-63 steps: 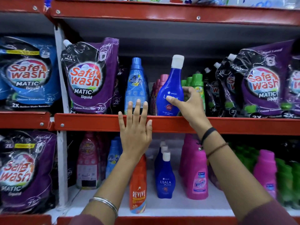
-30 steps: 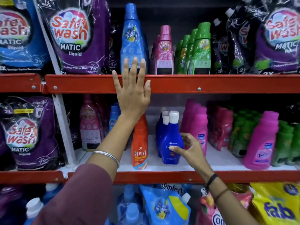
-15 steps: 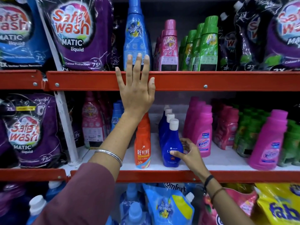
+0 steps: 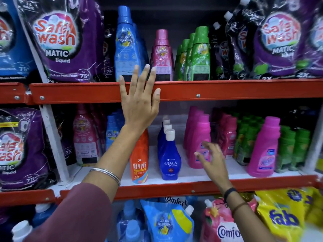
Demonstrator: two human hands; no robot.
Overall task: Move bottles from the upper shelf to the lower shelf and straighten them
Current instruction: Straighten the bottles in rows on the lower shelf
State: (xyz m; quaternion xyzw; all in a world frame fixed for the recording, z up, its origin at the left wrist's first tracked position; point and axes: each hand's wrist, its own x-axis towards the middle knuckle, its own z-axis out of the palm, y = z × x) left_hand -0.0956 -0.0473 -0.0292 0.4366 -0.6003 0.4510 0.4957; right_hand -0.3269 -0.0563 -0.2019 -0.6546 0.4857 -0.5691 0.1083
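Dark blue plastic Ujala bottle with white cap (image 4: 169, 158) stands upright at the front of the white lower shelf (image 4: 201, 173), heading a row of the same bottles, orange Revive bottle (image 4: 139, 159) just beside. Right hand (image 4: 212, 158) near it, fingers spread, holding nothing. Left hand (image 4: 139, 100) flat against red upper shelf rail (image 4: 227, 90), empty.

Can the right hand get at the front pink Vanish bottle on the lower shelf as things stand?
Probably yes. The right hand is open and empty, hovering right in front of the front pink bottle, with nothing between them. The blue Ujala bottle stands apart to one side, and the left hand rests on the upper shelf rail.
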